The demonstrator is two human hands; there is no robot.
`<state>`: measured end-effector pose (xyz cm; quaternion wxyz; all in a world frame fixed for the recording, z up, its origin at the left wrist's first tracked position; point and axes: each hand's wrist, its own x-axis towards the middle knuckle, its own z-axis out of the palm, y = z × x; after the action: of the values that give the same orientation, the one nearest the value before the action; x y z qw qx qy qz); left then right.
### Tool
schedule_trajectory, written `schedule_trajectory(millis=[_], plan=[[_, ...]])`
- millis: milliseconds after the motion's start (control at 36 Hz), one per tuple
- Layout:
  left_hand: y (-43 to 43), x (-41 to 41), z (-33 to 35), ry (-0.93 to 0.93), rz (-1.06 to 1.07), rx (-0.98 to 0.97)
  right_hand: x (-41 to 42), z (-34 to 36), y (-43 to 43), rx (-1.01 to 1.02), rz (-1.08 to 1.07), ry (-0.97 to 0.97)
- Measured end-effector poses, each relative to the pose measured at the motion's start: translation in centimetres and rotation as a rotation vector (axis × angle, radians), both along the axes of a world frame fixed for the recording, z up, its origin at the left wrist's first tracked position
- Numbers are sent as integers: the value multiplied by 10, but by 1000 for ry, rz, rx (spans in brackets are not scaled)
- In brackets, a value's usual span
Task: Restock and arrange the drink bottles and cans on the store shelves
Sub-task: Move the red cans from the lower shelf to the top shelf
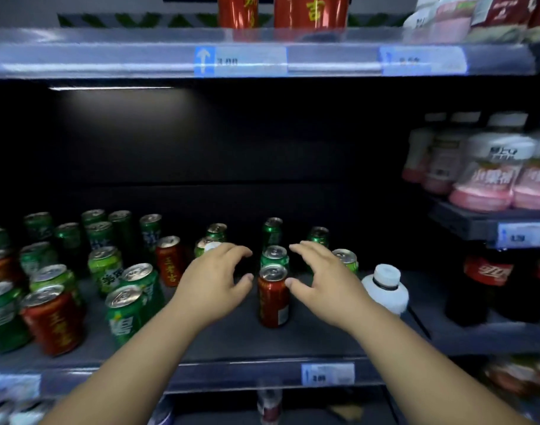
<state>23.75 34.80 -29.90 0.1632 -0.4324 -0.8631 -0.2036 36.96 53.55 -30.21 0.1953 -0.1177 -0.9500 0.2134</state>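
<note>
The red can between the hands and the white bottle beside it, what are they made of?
Red cylindrical can: probably aluminium, glossy printed wall, bare silvery lid with pull tab. White squat bottle: probably plastic, matte opaque body, white screw cap.

Price tags [240, 61] blurred (unreadable), top cans [311, 10] cropped

3.00 is printed on the lower price tag [327, 374] and upper price tag [241, 61]; 吉 is shown on the top red can [311, 10]
</note>
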Motion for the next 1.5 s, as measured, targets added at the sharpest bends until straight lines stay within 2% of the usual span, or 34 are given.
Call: schedule_trajectory(millis=[333,472,639,861,944,1167,1333,1500], plan=[[-3,-5,-43,-242,67,-27,-12,-28,-6,-140,-6,-90],[-5,-2,-51,-277,119,-22,-24,-31,-3,-202,52,-91],[-19,7,-43,-264,182,-29,-41,-41,-1,-244,125,-113],[-61,-2,-11,-215,335,34,-59,-44,-6,-201,134,-60],[-75,-7,2,-206,375,44,-63,-44,-13,-271,135,-34],[-101,-60,30,-209,392,11,-79,-41,-38,-379,169,-1],[-106,-118,34,-310,306,-48,-90,-35,-59,-399,124,9],[-101,-171,29,-317,220,-153,-98,-33,-82,-398,89,-2]])
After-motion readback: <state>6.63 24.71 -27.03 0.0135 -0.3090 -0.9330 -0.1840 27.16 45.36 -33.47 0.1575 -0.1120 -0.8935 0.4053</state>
